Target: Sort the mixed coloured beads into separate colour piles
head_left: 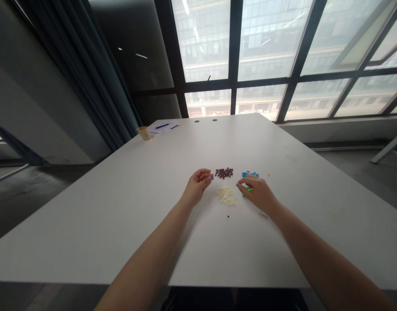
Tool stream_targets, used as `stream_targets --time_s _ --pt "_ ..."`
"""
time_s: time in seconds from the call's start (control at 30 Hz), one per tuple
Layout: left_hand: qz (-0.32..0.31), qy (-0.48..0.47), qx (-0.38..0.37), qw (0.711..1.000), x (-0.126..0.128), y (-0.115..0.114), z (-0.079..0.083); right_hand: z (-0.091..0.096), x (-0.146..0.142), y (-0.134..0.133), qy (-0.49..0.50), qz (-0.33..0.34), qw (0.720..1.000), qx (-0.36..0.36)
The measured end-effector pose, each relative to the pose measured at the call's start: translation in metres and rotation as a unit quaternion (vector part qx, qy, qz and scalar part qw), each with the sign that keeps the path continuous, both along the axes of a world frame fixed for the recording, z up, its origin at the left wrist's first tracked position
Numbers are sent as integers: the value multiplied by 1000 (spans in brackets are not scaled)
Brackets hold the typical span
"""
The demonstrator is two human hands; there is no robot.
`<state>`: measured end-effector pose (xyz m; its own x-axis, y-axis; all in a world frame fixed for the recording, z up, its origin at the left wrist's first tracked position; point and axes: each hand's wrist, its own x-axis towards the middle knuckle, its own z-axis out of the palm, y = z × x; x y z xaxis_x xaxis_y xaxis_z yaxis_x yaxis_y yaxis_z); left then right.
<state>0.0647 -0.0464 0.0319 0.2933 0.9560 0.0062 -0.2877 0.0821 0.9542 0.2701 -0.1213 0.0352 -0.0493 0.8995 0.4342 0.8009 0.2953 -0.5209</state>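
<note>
Pinching a small blue piece [212, 177] in the grip of the left hand [196, 186], just left of the dark brown pieces [224, 173] on the white bench [127, 207]. Opposite, with the right hand [257, 190], partly covering the green pieces [249, 188] and just nearer than the blue pieces [247, 174], thumb and fingertips close together; cannot tell about anything held in that grip. Between the hands and slightly nearer, a loose scatter of pale yellow pieces [227, 197]; nearer still, a single dark piece [228, 216]. Just beside the right wrist, a few pale pieces [262, 214], blurred. Beyond the right hand, one lone yellow piece [268, 175]. Far off at the bench's left edge, a tan cup [144, 133] beside white papers [155, 128], with a blue pen [162, 126] on top.
</note>
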Motion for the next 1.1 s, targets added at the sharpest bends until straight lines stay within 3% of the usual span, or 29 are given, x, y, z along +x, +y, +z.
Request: stream_targets --time_s 0.2,0.53,0.77,0.87,0.97,1.1 --pt "-77 -29 43 996 11 -20 8 9 -21 -12 25 30 996 86" --pt "-119 -52 61 990 14 -21 -1 4 -31 -12 30 51 986 156" --pt "-154 -43 63 985 15 -21 -7 3 -38 -11 25 75 985 150" --pt "-137 -14 67 988 13 -18 -8 3 -34 -8 18 72 988 138" --pt "-87 31 65 994 10 -14 -7 0 -12 1 16 21 993 116" --pt "-22 91 43 995 4 -7 -4 -10 36 15 -7 -135 991 9"
